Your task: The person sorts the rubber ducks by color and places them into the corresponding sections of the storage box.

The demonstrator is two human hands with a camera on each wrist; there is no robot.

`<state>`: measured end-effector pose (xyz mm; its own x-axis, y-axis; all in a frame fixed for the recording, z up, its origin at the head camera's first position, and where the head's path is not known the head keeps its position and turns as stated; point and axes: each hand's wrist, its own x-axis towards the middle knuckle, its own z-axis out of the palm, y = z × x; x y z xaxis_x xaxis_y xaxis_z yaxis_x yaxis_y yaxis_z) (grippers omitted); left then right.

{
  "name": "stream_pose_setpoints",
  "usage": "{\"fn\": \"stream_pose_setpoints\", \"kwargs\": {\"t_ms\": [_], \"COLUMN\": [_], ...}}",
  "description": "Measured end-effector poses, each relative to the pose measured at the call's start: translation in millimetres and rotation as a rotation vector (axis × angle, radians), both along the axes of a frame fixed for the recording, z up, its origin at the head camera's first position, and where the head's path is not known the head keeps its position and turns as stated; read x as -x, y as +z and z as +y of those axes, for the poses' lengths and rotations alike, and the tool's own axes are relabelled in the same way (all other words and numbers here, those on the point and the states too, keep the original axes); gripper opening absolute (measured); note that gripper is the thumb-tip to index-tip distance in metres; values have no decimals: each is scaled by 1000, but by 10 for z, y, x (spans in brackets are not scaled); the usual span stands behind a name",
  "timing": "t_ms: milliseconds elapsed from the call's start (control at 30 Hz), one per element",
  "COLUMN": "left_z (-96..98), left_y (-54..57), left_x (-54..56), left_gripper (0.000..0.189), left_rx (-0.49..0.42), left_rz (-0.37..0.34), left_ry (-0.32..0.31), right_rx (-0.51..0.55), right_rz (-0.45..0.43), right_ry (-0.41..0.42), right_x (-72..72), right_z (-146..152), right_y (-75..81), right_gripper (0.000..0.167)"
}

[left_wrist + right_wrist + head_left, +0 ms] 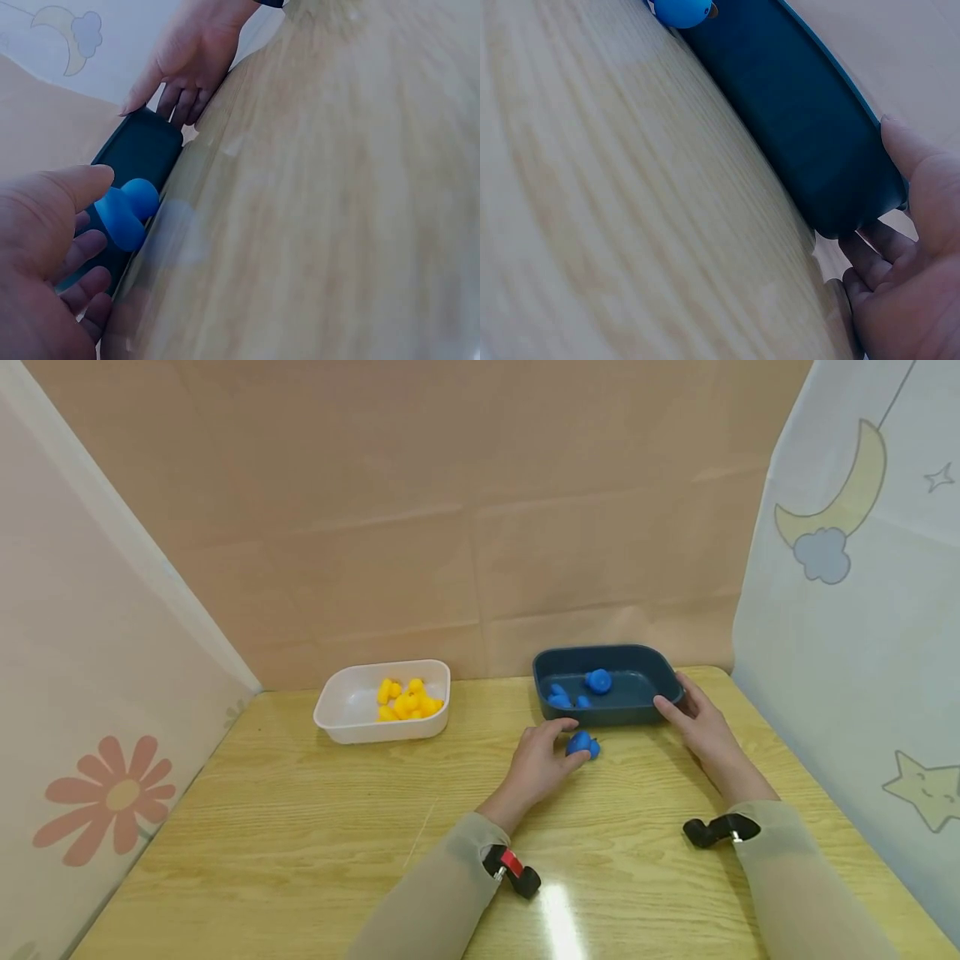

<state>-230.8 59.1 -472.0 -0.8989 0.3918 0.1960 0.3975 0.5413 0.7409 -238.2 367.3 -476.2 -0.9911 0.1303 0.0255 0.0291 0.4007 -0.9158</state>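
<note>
A small blue toy duck [581,744] is at the front wall of the dark blue tray [609,716]. My left hand [536,764] is around the duck, thumb on the near side and index finger on the far side, with the fingers spread loosely. The left wrist view shows the thumb tip right by the duck [129,214] and the other fingers bent behind it. At the tray's right end, my right hand [703,731] holds the rim, its thumb [904,146] on the wall and its fingers by the end corner. Several blue pieces [598,682] lie inside the tray.
A white tray [341,732] with several yellow toys [408,703] stands to the left on the wooden table [300,827]. A brown backdrop [375,527] rises behind both trays, and printed cloth walls [847,635] flank the table.
</note>
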Motion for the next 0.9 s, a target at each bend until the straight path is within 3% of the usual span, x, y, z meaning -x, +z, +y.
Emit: {"fn": "stream_pose_setpoints", "kwargs": {"t_ms": [333,633,900], "left_z": [-15,-32,-27], "left_y": [-47,-65,-58], "left_x": [23,34,9], "left_gripper": [52,54,55], "left_rx": [32,49,57], "left_rz": [-17,15,-11], "left_ry": [-16,-29,-24], "right_rx": [0,-3,11], "right_rz": [-3,3,8], "right_ry": [-8,-3,-1], "right_x": [-39,-45,-52], "right_z": [-24,-34,-26], "right_y": [14,21,10], "right_gripper": [98,96,103]}}
